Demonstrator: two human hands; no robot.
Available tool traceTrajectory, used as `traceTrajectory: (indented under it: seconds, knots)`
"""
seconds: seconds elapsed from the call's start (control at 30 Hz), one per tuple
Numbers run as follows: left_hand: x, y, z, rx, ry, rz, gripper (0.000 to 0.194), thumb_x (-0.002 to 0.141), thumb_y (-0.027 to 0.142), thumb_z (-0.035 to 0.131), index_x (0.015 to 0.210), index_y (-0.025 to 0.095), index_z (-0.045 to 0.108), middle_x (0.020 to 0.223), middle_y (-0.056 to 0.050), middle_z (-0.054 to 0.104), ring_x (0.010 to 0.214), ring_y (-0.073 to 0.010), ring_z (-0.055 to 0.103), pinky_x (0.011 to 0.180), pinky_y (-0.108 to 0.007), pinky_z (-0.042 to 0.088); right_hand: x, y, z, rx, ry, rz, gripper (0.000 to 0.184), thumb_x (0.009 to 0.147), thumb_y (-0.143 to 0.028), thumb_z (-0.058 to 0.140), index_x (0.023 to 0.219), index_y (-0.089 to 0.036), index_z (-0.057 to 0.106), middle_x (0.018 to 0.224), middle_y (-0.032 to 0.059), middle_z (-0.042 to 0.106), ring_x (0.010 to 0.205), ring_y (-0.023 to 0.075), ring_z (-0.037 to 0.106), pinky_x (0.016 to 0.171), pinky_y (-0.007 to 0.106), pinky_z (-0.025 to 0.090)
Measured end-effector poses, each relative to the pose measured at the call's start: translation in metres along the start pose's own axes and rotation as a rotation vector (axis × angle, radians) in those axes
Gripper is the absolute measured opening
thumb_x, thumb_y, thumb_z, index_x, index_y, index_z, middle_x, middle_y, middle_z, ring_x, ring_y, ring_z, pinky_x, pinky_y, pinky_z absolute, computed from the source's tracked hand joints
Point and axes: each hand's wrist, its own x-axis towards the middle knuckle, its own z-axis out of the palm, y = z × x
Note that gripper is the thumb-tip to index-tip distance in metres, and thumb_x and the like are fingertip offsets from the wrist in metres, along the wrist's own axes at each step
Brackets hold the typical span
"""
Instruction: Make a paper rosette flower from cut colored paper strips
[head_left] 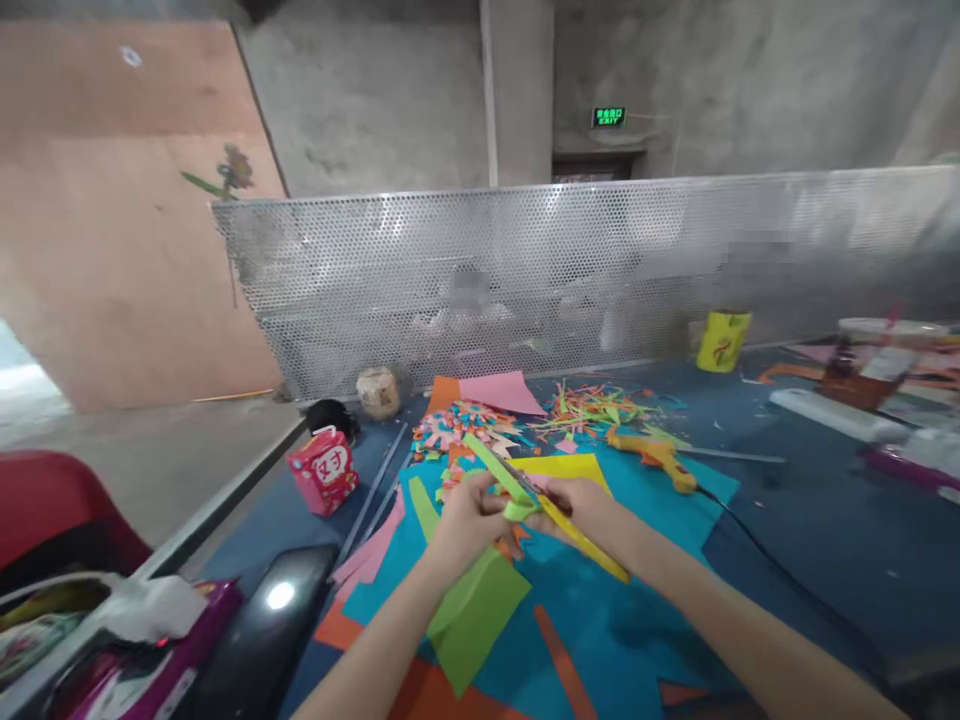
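My left hand (471,520) pinches a folded light-green paper strip (495,465), whose free end points up and away. Beside it, my right hand (585,505) is closed on a pair of scissors with yellow handles (589,545). Their grey blades lie against the green strip, close to the left fingers. Below the hands is a larger green paper sheet (480,610), on top of blue paper (600,630). Just beyond the hands sits a pile of fringed, multicoloured paper pieces (465,428). The right fingertips are partly hidden.
A yellow glue gun (656,455) with a black cord lies at right. Thin paper scraps (592,408) are heaped behind. At left are a red box (326,470) and a dark phone-like slab (266,630). A perforated metal screen (450,270) bounds the far table edge.
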Motion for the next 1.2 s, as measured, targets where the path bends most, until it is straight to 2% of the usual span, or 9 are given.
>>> traceTrajectory:
  seconds: [0.17,0.27,0.43,0.57,0.7,0.93,1.1,1.2]
  knots:
    - [-0.005,0.004,0.005,0.029,-0.015,0.04,0.043,0.06,0.008,0.056,0.103,0.014,0.055,0.052,0.005,0.063,0.039,-0.0119,0.059,0.038,-0.016,0.041,-0.003,0.008,0.001,0.03,-0.01,0.054,0.042,0.063,-0.046,0.058,0.089,-0.013,0.059,0.077,0.0057,0.063,0.068,0.0196,0.057,0.059,0.027,0.046]
    - [-0.005,0.002,0.006,0.017,-0.049,0.042,0.04,0.06,0.009,0.058,0.1,0.014,0.057,0.057,0.003,0.065,0.04,-0.0122,0.059,0.037,-0.016,0.042,-0.004,0.004,-0.001,0.005,-0.017,0.056,0.042,0.063,-0.048,0.058,0.089,-0.014,0.058,0.075,0.0046,0.061,0.064,0.0175,0.055,0.057,0.026,0.044]
    - [-0.004,-0.001,0.004,-0.016,-0.054,0.019,0.041,0.06,0.009,0.057,0.1,0.016,0.057,0.062,0.004,0.066,0.04,-0.0113,0.059,0.038,-0.018,0.044,-0.005,-0.005,-0.005,-0.081,-0.032,0.141,0.043,0.063,-0.054,0.053,0.083,-0.016,0.058,0.055,-0.0003,0.052,0.047,0.0129,0.046,0.044,0.024,0.037]
    - [-0.003,-0.002,0.005,-0.04,-0.055,0.003,0.041,0.057,0.007,0.059,0.097,0.016,0.057,0.058,0.005,0.065,0.04,-0.0115,0.058,0.038,-0.018,0.044,-0.006,-0.001,-0.005,-0.124,-0.048,0.194,0.044,0.061,-0.057,0.052,0.08,-0.017,0.056,0.045,-0.0036,0.045,0.039,0.0113,0.04,0.039,0.023,0.032]
    - [-0.003,-0.006,0.006,-0.022,-0.085,0.006,0.038,0.06,0.01,0.058,0.098,0.016,0.057,0.06,0.004,0.065,0.04,-0.0123,0.059,0.038,-0.018,0.044,-0.006,0.002,-0.005,-0.104,-0.02,0.173,0.041,0.059,-0.055,0.053,0.076,-0.018,0.051,0.045,-0.0046,0.043,0.036,0.009,0.036,0.036,0.022,0.029]
    - [-0.004,-0.009,0.008,-0.038,-0.099,0.014,0.039,0.058,0.009,0.056,0.096,0.017,0.056,0.066,0.003,0.066,0.041,-0.0129,0.059,0.039,-0.02,0.045,-0.008,-0.007,-0.006,-0.035,-0.032,0.204,0.033,0.058,-0.05,0.055,0.071,-0.02,0.049,0.038,-0.0068,0.04,0.031,0.0087,0.036,0.031,0.021,0.027]
    - [-0.004,-0.006,0.009,-0.011,-0.069,0.007,0.037,0.059,0.011,0.058,0.095,0.017,0.053,0.058,0.005,0.063,0.04,-0.0128,0.058,0.039,-0.019,0.041,-0.011,-0.006,-0.008,-0.01,0.076,0.252,0.03,0.059,-0.046,0.056,0.07,-0.02,0.048,0.04,-0.0072,0.041,0.027,0.0077,0.033,0.028,0.022,0.027]
    - [-0.002,-0.004,0.006,0.023,-0.033,0.002,0.028,0.062,0.018,0.06,0.088,0.016,0.05,0.054,0.004,0.063,0.039,-0.013,0.058,0.039,-0.019,0.04,-0.011,-0.004,-0.014,0.022,0.182,0.263,0.03,0.059,-0.048,0.057,0.064,-0.02,0.044,0.041,-0.007,0.042,0.028,0.0071,0.035,0.028,0.021,0.028]
